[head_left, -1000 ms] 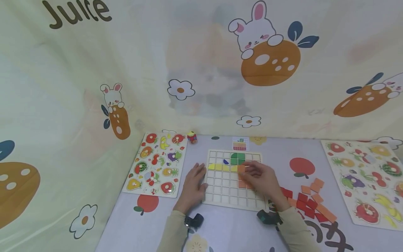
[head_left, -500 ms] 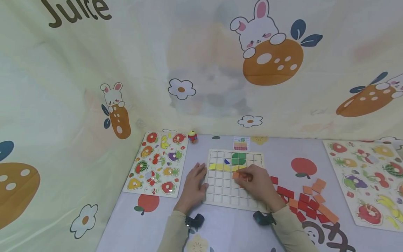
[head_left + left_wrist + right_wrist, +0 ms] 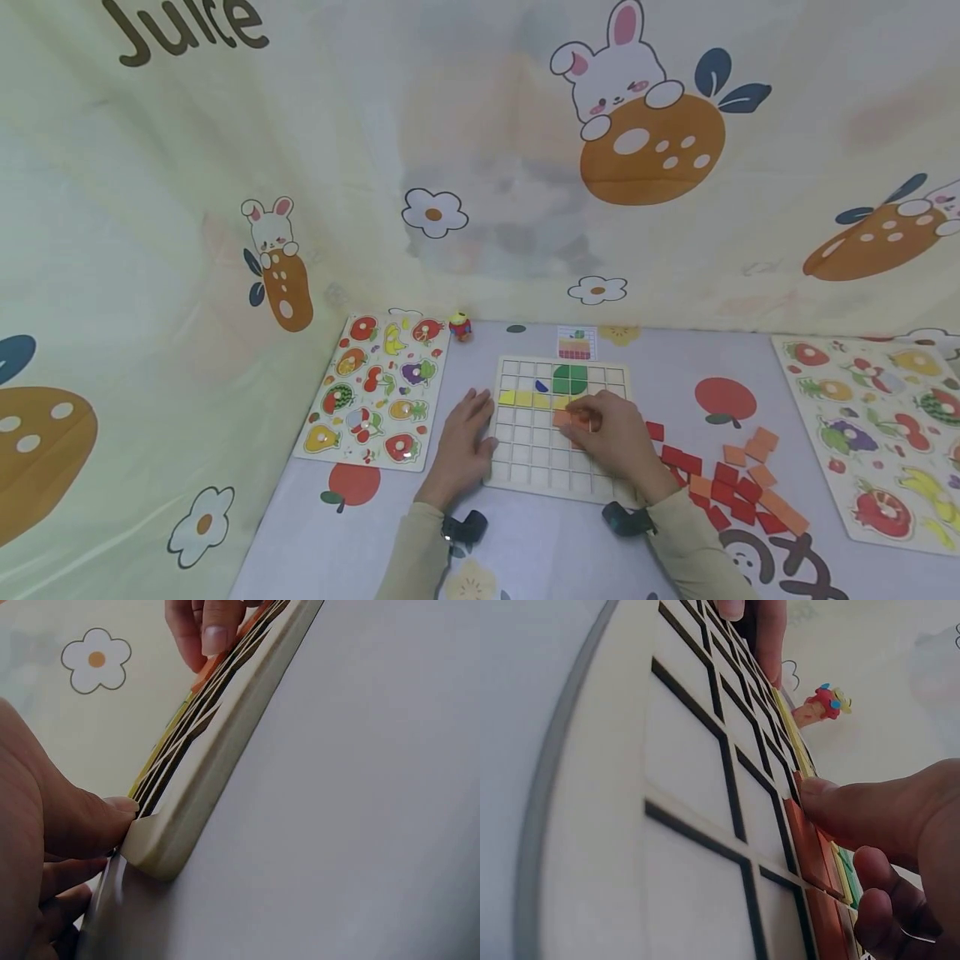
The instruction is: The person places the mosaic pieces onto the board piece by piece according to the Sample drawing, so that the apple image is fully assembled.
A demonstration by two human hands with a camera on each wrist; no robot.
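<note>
While left hand (image 3: 462, 442) lies flat steadying grid board (image 3: 525, 454), right hand (image 3: 611, 433) pinches orange tile (image 3: 562, 417) flat, square-on to cells

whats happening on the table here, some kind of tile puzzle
A person is filling a white grid board with coloured square tiles. The right hand presses an orange tile into a cell just under the row of yellow tiles, while the left hand rests against the board's left edge. Green tiles sit near the top of the board. Loose red and orange tiles lie to the right, and fruit puzzle boards lie at both sides.
</note>
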